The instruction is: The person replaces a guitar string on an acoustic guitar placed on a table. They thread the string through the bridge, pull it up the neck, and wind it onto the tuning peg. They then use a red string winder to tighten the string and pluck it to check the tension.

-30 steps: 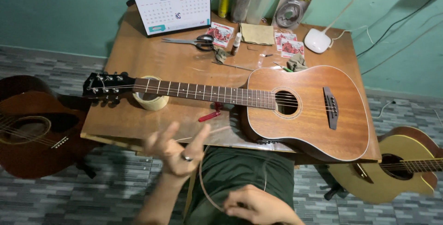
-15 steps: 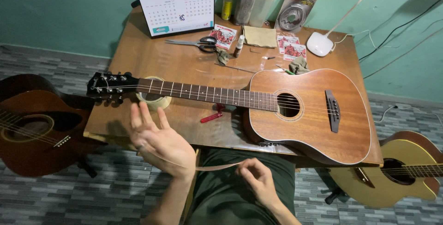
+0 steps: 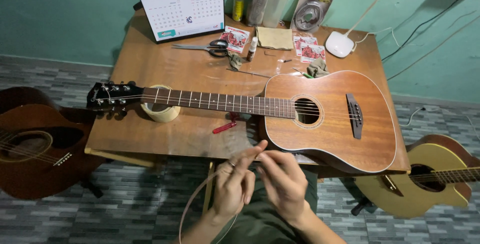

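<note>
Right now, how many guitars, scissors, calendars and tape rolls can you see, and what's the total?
Guitars: 3, a brown one on the table, a dark one on the left floor, a yellow one on the right floor
Scissors: 1
Calendars: 1
Tape rolls: 1
Total: 6

A thin guitar string (image 3: 192,201), curved in a loose loop, runs from the pinched fingers down past the left wrist

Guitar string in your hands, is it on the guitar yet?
Not yet. The guitar lies on the table with some strings along its neck. The left hand and right hand hold a loose string, curled in a loop. Fitting it looks still left.
</note>
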